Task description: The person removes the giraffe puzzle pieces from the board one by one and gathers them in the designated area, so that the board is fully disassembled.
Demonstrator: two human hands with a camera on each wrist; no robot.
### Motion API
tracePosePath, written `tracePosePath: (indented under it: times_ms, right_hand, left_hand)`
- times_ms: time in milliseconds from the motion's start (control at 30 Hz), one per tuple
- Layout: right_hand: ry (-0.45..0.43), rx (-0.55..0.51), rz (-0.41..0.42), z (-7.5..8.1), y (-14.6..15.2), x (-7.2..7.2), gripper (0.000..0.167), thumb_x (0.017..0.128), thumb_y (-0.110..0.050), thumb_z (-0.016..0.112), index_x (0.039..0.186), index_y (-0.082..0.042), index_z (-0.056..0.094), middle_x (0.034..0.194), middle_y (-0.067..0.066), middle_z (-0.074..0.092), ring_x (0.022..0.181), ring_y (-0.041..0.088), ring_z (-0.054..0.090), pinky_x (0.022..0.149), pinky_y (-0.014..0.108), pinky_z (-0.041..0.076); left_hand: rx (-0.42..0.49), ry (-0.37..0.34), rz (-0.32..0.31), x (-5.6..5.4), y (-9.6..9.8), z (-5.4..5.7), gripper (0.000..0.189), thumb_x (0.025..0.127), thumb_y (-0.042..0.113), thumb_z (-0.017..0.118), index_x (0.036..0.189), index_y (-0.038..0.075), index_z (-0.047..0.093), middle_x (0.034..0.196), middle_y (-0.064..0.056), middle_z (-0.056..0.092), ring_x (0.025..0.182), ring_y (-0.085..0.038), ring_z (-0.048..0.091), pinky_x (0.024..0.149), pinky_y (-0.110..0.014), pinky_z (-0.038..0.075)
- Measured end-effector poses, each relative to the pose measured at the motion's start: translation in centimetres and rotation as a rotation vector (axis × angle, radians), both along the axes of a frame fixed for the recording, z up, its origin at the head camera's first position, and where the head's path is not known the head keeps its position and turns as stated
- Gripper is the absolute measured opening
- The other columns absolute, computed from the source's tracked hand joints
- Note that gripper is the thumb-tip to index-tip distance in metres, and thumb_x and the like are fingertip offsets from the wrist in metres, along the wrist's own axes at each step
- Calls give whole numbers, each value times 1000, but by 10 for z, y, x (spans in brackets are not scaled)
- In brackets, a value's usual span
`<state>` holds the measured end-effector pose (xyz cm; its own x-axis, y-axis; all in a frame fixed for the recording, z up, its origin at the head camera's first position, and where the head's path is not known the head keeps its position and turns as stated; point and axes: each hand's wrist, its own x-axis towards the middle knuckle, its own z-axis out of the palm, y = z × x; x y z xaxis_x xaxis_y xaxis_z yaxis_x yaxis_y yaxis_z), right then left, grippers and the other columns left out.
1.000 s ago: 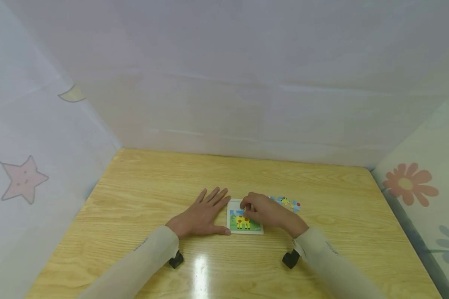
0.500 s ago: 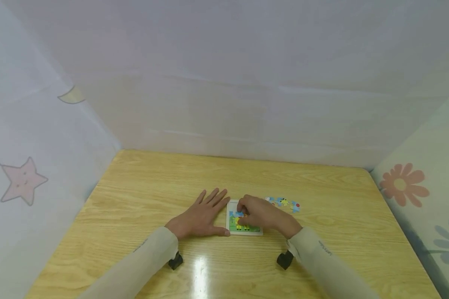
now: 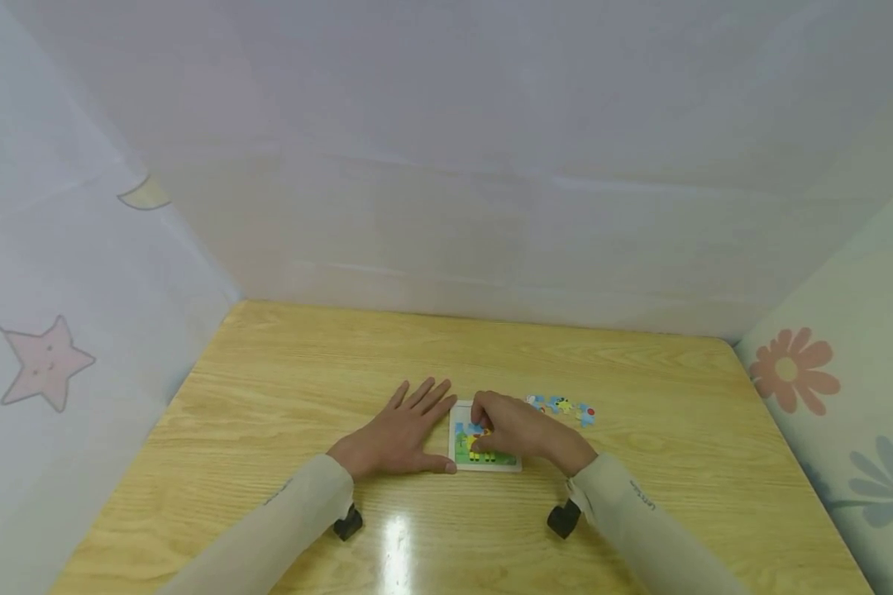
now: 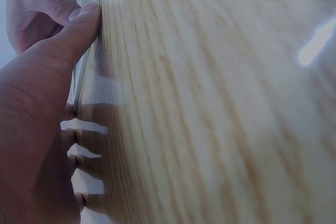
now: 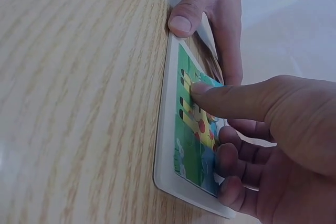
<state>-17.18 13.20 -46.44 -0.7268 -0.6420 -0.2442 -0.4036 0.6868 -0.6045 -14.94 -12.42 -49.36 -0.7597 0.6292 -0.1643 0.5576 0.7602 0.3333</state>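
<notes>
A small white-framed jigsaw puzzle (image 3: 491, 468) lies on the wooden table, its picture a yellow giraffe with red spots on green and blue. My left hand (image 3: 394, 438) rests flat beside it, fingers spread; the thumb touches the frame's near left corner and the index fingertip is at its upper left. Over the puzzle, my right hand (image 3: 517, 424) has curled fingers, thumb and index working at a puzzle piece (image 5: 212, 117) in the upper part of the picture. The right thumb (image 5: 231, 99) reaches across the giraffe in the right wrist view; the index fingertip is largely hidden behind it.
Several loose puzzle pieces (image 3: 562, 405), blue, yellow and red, lie on the table (image 3: 305, 355) beyond the right hand. Pale cloth walls with a star, a moon and flowers stand around the table's back and sides.
My right hand has shifted a little left over the puzzle, its thumb now lower on the giraffe picture. The left hand stays in place.
</notes>
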Motion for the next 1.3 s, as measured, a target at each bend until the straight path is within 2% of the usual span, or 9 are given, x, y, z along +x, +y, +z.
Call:
tracePosePath:
  times_ms: [300, 467, 567, 767, 1033, 1200, 1300]
  right_hand:
    - [-54, -62, 7, -3, -2, -1, 22, 98, -16, 79, 103, -13, 58, 90, -1, 58, 76, 11, 49, 65, 23, 43]
    - [-73, -77, 40, -3, -2, 1, 12, 102, -14, 74, 100, -15, 62, 90, -3, 61, 76, 10, 52, 66, 24, 46]
    - [-58, -82, 68, -4, -2, 3, 4, 104, -13, 70, 104, -16, 68, 94, -5, 64, 79, 8, 53, 70, 24, 49]
    - [-27, -84, 77, -5, 0, 4, 13, 108, -13, 63, 118, -14, 70, 101, -5, 66, 80, 7, 53, 72, 23, 48]
    - [-20, -108, -18, -6, 10, 6, 22, 115, -23, 49, 107, -16, 69, 86, -6, 58, 73, 7, 51, 67, 25, 46]
    - [2, -157, -46, -3, 25, 5, 25, 115, -23, 50, 114, -12, 72, 90, -2, 64, 75, 8, 53, 69, 25, 47]
    - [26, -170, -60, -4, 35, 5, 22, 113, -23, 53, 117, -14, 73, 94, -3, 68, 78, 7, 55, 70, 24, 49]
  left_hand:
    - [11, -2, 4, 0, -1, 0, 107, 94, 81, 57, 172, 17, 22, 183, -5, 7, 170, -32, 4, 136, -65, 6]
    - [3, -1, 6, 0, -1, 0, 107, 94, 81, 57, 172, 17, 21, 183, -5, 7, 170, -32, 5, 136, -65, 6]
    - [-5, 1, 5, 0, -1, 1, 107, 94, 81, 56, 173, 17, 20, 183, -5, 6, 170, -32, 5, 136, -64, 6]
    - [-14, 4, -1, -1, -1, 0, 108, 94, 82, 54, 173, 18, 19, 183, -5, 5, 170, -32, 4, 136, -64, 7]
    - [-5, 6, -6, -2, 1, -3, 109, 93, 83, 54, 173, 17, 18, 183, -6, 5, 170, -33, 4, 136, -64, 7]
    - [-18, 5, 0, -2, 1, -4, 111, 92, 85, 53, 173, 19, 16, 183, -4, 2, 171, -30, 2, 137, -62, 4]
    - [-24, 9, 5, -3, 1, -4, 112, 92, 86, 52, 173, 19, 16, 183, -3, 2, 171, -30, 2, 137, -62, 4]
